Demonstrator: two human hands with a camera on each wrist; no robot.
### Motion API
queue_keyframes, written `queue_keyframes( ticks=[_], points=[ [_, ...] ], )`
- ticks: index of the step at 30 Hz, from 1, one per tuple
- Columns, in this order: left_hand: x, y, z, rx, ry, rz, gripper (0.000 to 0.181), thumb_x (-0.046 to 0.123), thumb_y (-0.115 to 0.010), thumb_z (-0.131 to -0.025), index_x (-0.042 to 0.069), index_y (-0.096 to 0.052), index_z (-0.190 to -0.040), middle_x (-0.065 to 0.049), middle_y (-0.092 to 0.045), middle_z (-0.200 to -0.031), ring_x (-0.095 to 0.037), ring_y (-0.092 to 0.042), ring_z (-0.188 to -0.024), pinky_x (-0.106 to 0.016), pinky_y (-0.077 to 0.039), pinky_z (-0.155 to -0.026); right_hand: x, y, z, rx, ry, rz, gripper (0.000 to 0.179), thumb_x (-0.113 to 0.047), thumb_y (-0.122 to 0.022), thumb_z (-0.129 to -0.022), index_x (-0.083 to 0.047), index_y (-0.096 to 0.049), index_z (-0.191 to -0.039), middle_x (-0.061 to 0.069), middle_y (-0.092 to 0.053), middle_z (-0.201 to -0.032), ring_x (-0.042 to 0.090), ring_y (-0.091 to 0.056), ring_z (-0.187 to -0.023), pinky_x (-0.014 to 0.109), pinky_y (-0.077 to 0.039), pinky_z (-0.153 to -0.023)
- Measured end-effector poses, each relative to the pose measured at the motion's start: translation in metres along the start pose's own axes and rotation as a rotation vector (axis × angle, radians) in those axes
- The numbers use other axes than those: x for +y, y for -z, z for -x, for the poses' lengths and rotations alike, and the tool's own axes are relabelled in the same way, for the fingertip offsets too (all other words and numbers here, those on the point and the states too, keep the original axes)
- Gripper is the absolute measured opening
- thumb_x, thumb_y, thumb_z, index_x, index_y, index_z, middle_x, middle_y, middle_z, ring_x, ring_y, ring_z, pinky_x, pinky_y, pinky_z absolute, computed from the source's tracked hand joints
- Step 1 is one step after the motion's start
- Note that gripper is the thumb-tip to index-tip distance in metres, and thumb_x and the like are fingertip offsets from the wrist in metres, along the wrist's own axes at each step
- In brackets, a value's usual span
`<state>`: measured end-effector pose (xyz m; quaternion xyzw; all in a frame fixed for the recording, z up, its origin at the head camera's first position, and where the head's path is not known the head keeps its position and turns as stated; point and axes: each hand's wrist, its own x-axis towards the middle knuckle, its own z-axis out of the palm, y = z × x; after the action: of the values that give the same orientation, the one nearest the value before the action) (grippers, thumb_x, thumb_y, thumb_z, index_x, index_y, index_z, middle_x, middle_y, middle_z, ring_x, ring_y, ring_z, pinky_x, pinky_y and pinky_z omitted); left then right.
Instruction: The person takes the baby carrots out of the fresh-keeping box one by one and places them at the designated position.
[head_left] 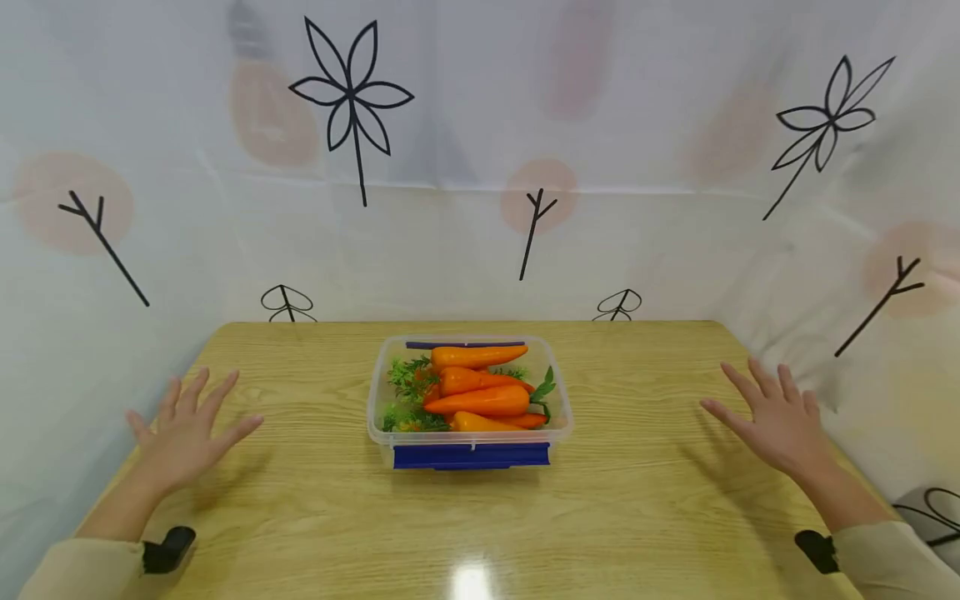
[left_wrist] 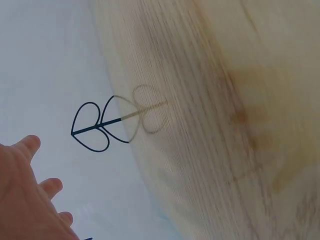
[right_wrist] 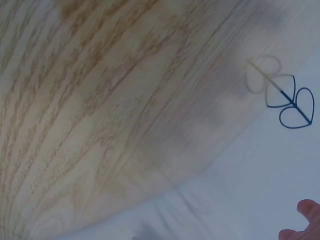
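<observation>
The bare left hand [head_left: 178,442] held nothing, its straight fingers spread wide above the pale wood-grain table [head_left: 300,517]. Well right of those fingertips, between the 2 hands, sat a clear rectangular plastic box [head_left: 420,437], its walls seemingly keeping the glossy orange tapered carrots [head_left: 480,401] heaped together. Beyond, the bare right hand [head_left: 783,425], also empty, fanned its fingers well apart from the box.

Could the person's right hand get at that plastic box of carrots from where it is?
Probably yes: the right hand looks open and holds nothing, and nothing stands on the table between it and the plastic box. It would just have to move inward.
</observation>
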<state>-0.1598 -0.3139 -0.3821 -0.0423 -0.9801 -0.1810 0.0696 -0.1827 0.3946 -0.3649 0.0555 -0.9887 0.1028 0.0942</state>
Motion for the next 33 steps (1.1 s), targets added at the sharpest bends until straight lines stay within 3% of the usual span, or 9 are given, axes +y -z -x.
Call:
queue_keyframes(
  ticks=[7, 14, 25, 33],
  points=[
    [0.003, 0.002, -0.001, 0.075, -0.041, 0.095, 0.076, 0.045, -0.048, -0.094, 0.014, -0.008, -0.151, -0.030, -0.004, -0.148, -0.052, 0.010, -0.131, -0.077, 0.017, -0.082, -0.005, 0.003, -0.003, 0.046, 0.039, -0.046, 0.074, -0.045, -0.048, -0.094, -0.012, -0.014, -0.150, 0.028, -0.003, -0.150, 0.049, 0.012, -0.132, 0.071, 0.000, -0.096],
    [0.006, 0.002, -0.001, 0.126, -0.080, 0.171, 0.073, 0.038, -0.050, -0.094, 0.011, -0.011, -0.151, -0.032, -0.011, -0.146, -0.055, 0.000, -0.130, -0.080, 0.005, -0.084, -0.009, 0.004, -0.004, 0.036, 0.074, -0.115, 0.074, -0.040, -0.051, -0.094, -0.008, -0.014, -0.150, 0.030, -0.004, -0.149, 0.045, 0.013, -0.133, 0.063, 0.005, -0.103],
    [0.013, 0.001, -0.003, 0.154, -0.138, 0.323, 0.068, 0.028, -0.051, -0.095, 0.002, -0.017, -0.148, -0.035, -0.021, -0.141, -0.057, -0.012, -0.126, -0.072, -0.001, -0.095, -0.017, 0.007, -0.006, 0.041, 0.100, -0.165, 0.073, -0.037, -0.053, -0.094, -0.008, -0.016, -0.150, 0.029, -0.007, -0.149, 0.046, 0.009, -0.134, 0.062, 0.004, -0.103],
    [0.018, 0.001, -0.005, 0.144, -0.134, 0.415, 0.067, 0.025, -0.050, -0.096, 0.002, -0.015, -0.148, -0.034, -0.018, -0.144, -0.056, -0.008, -0.129, -0.074, -0.006, -0.093, -0.025, 0.008, -0.009, 0.055, 0.125, -0.172, 0.071, -0.035, -0.054, -0.094, -0.006, -0.020, -0.149, 0.029, -0.011, -0.149, 0.048, 0.005, -0.133, 0.065, 0.001, -0.102]
  ],
)
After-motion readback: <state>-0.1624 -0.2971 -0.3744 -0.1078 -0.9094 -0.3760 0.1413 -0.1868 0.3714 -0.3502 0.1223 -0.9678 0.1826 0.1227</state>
